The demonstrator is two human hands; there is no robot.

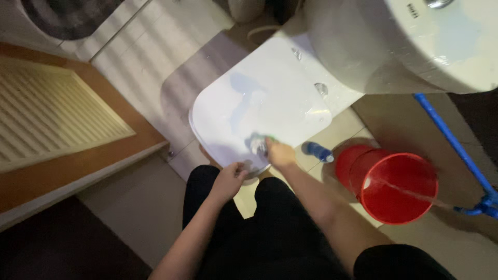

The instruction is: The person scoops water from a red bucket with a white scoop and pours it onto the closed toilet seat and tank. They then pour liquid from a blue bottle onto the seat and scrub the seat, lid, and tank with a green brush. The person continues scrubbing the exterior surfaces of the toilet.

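Dim room, bright lid glare, blurred hands

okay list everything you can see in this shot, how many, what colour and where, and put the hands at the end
Toilet lid: one, white, closed, centre.
Toilet tank: one, white, top right.
Scrubbing pad: one, green and grey, blurred, on the lid's front edge.
Bucket: one, red, on the floor at right.
Bottle: one, blue, lying between lid and bucket.
Pipe: one, blue, far right.
Door: one, wooden with pale slats, left.
Left hand: one, gripping the lid's front rim.
Right hand: one, pressing the scrubbing pad.
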